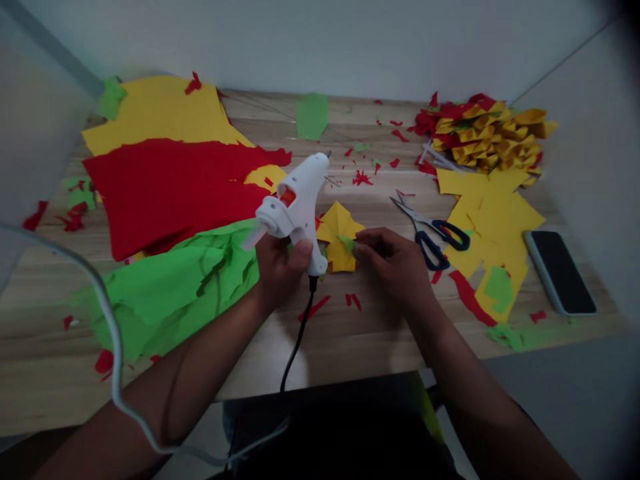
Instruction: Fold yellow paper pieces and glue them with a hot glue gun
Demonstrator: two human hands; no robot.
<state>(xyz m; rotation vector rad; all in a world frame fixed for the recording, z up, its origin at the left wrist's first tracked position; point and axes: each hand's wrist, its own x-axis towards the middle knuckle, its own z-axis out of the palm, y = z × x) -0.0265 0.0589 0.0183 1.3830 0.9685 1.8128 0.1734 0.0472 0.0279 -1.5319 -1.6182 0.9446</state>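
My left hand is closed around the handle of a white hot glue gun, its nozzle pointing up and away from me. A clear glue stick pokes out of its back end. Just right of the gun is a folded yellow paper flower. My right hand is closed in a pinch at the flower's right side, on a small green paper piece that lies against the yellow petals. Whether the green piece is stuck to the flower I cannot tell. Part of the flower's left edge is behind the gun.
Red paper, yellow paper and crumpled green paper lie at left. Scissors, cut yellow paper and a phone are at right, below a heap of yellow paper flowers. A white cable crosses my left forearm.
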